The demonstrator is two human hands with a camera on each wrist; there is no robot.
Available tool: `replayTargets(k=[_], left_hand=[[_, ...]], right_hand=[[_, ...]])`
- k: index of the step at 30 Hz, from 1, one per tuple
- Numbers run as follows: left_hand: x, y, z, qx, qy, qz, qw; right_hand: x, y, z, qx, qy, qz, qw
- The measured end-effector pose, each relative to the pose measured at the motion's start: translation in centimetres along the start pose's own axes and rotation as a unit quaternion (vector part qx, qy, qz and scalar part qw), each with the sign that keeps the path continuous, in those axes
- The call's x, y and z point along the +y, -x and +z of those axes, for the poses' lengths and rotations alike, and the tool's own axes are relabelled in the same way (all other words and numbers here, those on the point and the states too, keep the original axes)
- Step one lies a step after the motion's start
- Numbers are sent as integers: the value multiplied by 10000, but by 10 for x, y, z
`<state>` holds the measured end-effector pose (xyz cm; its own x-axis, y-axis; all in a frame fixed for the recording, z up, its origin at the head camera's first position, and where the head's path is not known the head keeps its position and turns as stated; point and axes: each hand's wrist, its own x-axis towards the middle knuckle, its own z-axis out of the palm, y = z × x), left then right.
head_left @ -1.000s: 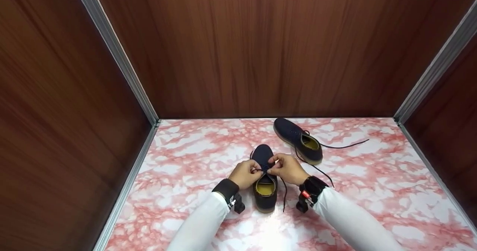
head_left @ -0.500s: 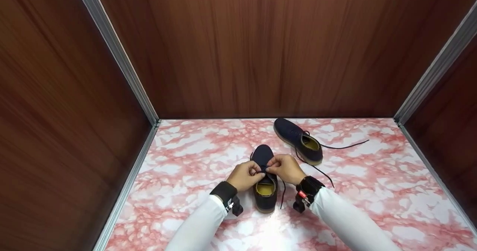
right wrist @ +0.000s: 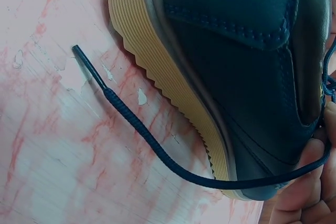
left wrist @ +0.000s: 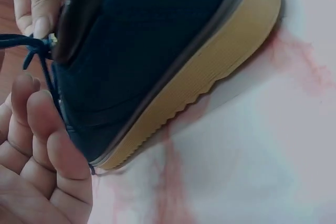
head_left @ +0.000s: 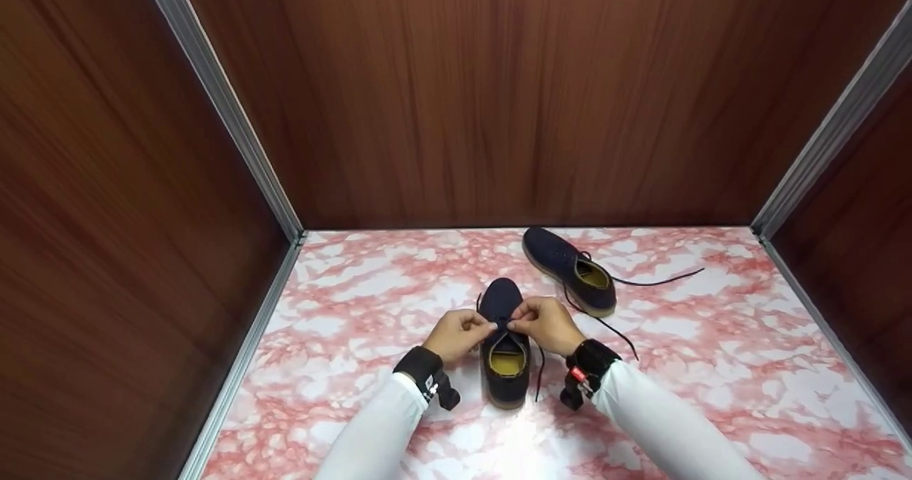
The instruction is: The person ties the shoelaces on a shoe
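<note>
A dark navy lace-up shoe [head_left: 501, 295] with a yellowish insole stands between both hands, its toe pointing away. My left hand [head_left: 454, 334] is at the left of its lacing, thumb and forefinger pinching the shoelace. The left wrist view shows a loop and knot in the shoelace [left wrist: 38, 45] over the shoe's opening. From the right, my right hand [head_left: 550, 325] pinches the lace near the knot. One lace end [right wrist: 157, 148] hangs past the right fingers and down beside the tan, ridged sole [right wrist: 157, 72].
A matching navy shoe [head_left: 552, 249] lies angled behind and to the right, its loose laces [head_left: 662, 281] spread over the red-and-white marbled surface [head_left: 356, 309]. Brown wood-grain panels [head_left: 456, 110] with metal corner strips [head_left: 235, 110] enclose the back and sides.
My left hand has drawn slightly left, away from the knot. My right hand has shifted a little left over the lacing since a second ago. Both shoes stay in place.
</note>
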<state>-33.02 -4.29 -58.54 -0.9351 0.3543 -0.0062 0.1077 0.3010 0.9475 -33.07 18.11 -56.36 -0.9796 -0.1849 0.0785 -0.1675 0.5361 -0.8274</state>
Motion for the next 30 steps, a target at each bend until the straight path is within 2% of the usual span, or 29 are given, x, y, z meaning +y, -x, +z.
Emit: replayTargets(k=[4,9,12,16,21,25,30], left_hand=[[-1,2,5,-49,-466,43,9989],[0,1,13,93,-1065,78,9942],[0,2,15,144,-1175,58,9929],[0,3,14,46,-1039,147,9945],[-1,3,8,-194,-426,299,9985],[-1,1,6,-117,3,161,9998],[2,-5,6,-73,47,83,9999]], right_hand=[[1,0,-1,50,38,-38,10000],[2,0,-1,87,77,-68,9999],[2,0,0,61,85,-85,9999],[2,-1,0,39,31,-92,9999],[2,-1,0,24,-68,-122,9999],[3,0,0,18,-94,-142,9999],[4,0,2,24,-94,-87,9999]])
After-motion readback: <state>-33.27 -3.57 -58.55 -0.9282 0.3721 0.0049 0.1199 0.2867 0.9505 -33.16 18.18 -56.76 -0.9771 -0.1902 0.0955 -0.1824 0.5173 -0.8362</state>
